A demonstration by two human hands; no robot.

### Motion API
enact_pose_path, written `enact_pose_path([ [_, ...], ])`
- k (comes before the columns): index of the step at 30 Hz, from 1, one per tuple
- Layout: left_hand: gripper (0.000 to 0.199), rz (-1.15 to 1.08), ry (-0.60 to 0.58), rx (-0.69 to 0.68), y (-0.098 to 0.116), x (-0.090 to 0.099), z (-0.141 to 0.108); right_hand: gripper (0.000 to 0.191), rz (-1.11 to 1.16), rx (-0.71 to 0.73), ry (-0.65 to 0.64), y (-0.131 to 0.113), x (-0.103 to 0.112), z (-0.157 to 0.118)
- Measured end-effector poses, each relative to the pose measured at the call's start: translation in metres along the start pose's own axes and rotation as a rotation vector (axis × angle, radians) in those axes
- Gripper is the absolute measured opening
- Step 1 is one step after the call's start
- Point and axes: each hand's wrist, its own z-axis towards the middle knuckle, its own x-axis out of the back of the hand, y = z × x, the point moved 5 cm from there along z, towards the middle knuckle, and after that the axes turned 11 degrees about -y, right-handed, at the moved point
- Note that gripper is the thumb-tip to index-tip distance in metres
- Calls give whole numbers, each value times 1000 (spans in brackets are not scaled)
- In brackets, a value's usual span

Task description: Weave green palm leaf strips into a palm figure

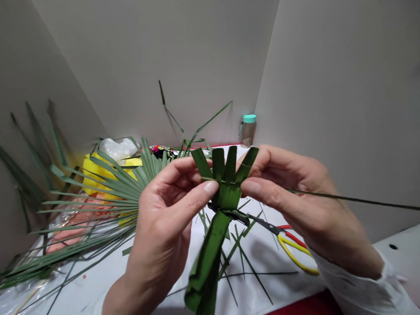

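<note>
Woven palm-leaf piece [227,194]: held in the air at centre of view, between left hand [164,215] and right hand [295,200], above the surface [273,261]. Fingers [206,188] of both hands in a firm pinch, thumbs and forefingers pressed against opposite sides of the weave, remaining fingers curled behind. Count on the piece: four upright strips, one thin crosswise strand, one folded band [206,264] hanging downward. Probable handling: very light, stiff along the grain, springy at the folds, slightly slippery, liable to split lengthwise; best grip at the woven centre, where the strips lock together. One long thin leaf strand [365,199] running out past the right hand. One white sleeve [358,281] at the right wrist. Below and beyond: one pair of scissors [290,244] with red and yellow handles, just right of the band; numerous loose leaf slivers [249,267]. Farthest: one fan palm leaf [110,192], one yellow package [94,176], one clear plastic bag [117,150], one bottle with a teal cap [248,130].
</note>
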Motion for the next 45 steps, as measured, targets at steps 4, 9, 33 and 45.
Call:
enact_pose_path([
  [4,20,-11,-34,-1,0,-2,1,24,45,-2,-31,2,-7,1],
  [9,18,-7,-13,-1,1,-2,3,11,74,54,89,0,-7,-2],
  [33,8,68,17,-35,3,-1,-1,11,-68,5,84,-12,-2,-8],
  [45,11,105,19,-75,3,1,-4,15,-169,-2,-22,-16,4,-7],
])
